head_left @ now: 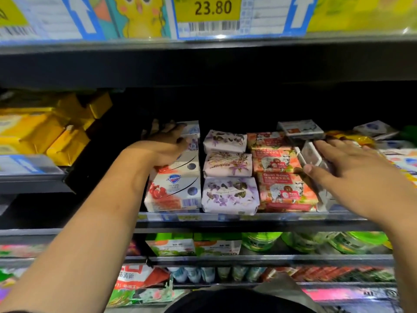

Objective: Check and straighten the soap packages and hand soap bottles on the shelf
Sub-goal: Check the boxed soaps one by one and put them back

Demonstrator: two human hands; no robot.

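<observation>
Soap packages (174,190) — glossy, boxy — under left hand (164,145), seemingly gripped.

Light falls from above and in front: the price label (207,10) reading 23.80 is bright and legible, with small glints of glare on the clear label rail (220,37) below it. Beneath, deep shadow swallows the back of the soap shelf (282,217), so only the front soap packages (230,195) are fairly lit. The fingers of the left hand (164,145) fade into that dark; the right hand (356,170) is slightly smeared. Shelf edges bow toward the sides of the frame, and the yellow packs (45,136) at left and the green tubs (259,241) lower down are soft and blurred
</observation>
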